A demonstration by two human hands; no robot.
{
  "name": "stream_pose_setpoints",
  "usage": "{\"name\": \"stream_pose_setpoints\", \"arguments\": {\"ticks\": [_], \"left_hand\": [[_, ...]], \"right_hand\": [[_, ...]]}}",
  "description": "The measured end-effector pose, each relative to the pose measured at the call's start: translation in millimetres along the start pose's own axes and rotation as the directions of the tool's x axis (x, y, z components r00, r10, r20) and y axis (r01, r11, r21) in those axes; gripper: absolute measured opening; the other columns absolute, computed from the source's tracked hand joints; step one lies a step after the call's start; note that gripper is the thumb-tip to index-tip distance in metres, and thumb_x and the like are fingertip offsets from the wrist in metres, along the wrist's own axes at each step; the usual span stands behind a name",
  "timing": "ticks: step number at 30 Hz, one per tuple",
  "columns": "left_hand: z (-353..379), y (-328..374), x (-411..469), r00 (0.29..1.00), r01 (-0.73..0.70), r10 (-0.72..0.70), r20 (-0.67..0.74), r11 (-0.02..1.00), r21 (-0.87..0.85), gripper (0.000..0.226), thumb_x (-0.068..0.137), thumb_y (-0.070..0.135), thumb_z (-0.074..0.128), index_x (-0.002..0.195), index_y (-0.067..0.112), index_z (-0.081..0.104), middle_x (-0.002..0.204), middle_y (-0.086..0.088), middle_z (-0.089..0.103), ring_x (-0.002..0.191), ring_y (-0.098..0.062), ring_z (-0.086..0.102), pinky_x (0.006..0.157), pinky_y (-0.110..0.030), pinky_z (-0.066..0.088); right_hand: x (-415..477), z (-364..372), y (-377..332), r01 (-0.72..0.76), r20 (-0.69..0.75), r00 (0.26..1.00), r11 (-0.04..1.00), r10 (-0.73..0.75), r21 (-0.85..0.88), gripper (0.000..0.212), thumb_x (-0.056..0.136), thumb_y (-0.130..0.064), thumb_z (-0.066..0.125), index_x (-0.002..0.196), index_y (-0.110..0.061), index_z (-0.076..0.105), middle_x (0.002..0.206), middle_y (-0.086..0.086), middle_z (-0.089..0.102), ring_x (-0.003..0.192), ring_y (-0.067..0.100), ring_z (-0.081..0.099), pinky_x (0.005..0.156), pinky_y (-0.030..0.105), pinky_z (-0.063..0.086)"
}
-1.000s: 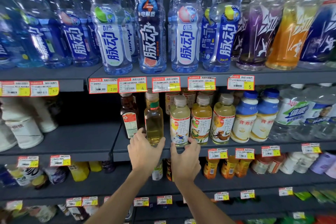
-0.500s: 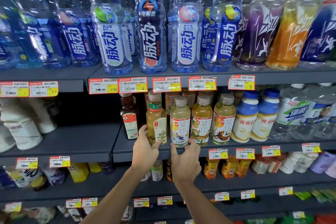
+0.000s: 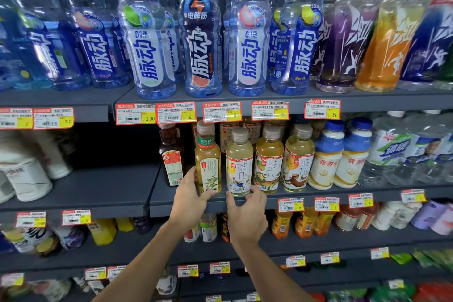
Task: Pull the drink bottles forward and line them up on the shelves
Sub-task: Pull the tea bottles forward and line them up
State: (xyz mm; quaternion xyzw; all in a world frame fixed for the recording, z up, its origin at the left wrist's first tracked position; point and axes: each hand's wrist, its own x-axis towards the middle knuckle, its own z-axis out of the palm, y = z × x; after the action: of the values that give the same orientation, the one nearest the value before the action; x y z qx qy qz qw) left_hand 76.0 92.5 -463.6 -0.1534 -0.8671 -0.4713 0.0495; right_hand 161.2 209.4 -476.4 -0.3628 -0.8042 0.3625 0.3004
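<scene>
amber tea bottle (image 3: 207,164) in curled left hand (image 3: 187,200); paler bottle (image 3: 239,167) seemingly in right hand (image 3: 247,216)

Both bare forearms reach up from bottom centre toward mid-frame. The left hand (image 3: 188,195) grips the green-label bottle (image 3: 207,162) low down; the right hand (image 3: 247,216) pinches the pale bottle (image 3: 239,159) at its base.

Centre of frame, middle shelf (image 3: 161,201): the left hand (image 3: 188,200) grips the lower body of an upright green-labelled tea bottle (image 3: 208,164) at the front edge. Immediately to its right, the right hand (image 3: 246,216) clasps the base of a pale tea bottle (image 3: 239,164). Blue-capped bottles (image 3: 247,39) span the upper frame.
</scene>
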Motion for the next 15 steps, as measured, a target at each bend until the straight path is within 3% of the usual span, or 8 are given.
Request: {"name": "stream_pose_setpoints", "arguments": {"ticks": [4,7,12,15], "left_hand": [[-8,-2,2,0.997,-0.034,0.031,0.068,0.999,0.037,0.077,0.078,0.027,0.085,0.139,0.035,0.039,0.113,0.034,0.055,0.105,0.018,0.053,0.090,-0.012,0.039],[-12,-2,5,0.993,-0.041,0.035,0.113,0.998,0.055,0.075,0.076,0.025,0.087,0.137,0.030,0.043,0.102,0.038,0.052,0.097,0.033,0.046,0.072,0.001,0.036],[-16,-3,8,0.990,-0.042,0.031,0.135,0.996,0.073,0.075,0.076,0.028,0.087,0.137,0.029,0.042,0.099,0.037,0.051,0.094,0.035,0.044,0.067,0.003,0.036],[-19,-5,10,0.987,-0.057,0.040,0.157,0.993,0.106,0.074,0.077,0.030,0.086,0.136,0.029,0.041,0.104,0.032,0.053,0.092,0.024,0.050,0.072,0.000,0.035]], "right_hand": [[-1,-1,-1,0.018,0.008,1.000,1.000,-0.018,0.003,0.057,0.087,-0.055,0.067,0.128,-0.019,0.050,0.113,-0.002,0.055,0.092,0.017,0.062,0.068,0.032,0.047],[-1,-1,0,0.027,0.012,1.000,0.999,-0.028,0.016,0.057,0.087,-0.054,0.067,0.128,-0.018,0.050,0.114,-0.001,0.054,0.092,0.018,0.062,0.069,0.033,0.048],[1,-2,2,0.034,0.017,0.999,0.998,-0.034,0.044,0.057,0.086,-0.054,0.069,0.126,-0.017,0.052,0.112,-0.001,0.055,0.091,0.018,0.062,0.069,0.033,0.048],[1,-2,2,0.035,0.024,0.999,0.999,-0.036,0.042,0.058,0.086,-0.054,0.069,0.127,-0.016,0.052,0.113,-0.001,0.055,0.091,0.017,0.062,0.069,0.031,0.045]]}}
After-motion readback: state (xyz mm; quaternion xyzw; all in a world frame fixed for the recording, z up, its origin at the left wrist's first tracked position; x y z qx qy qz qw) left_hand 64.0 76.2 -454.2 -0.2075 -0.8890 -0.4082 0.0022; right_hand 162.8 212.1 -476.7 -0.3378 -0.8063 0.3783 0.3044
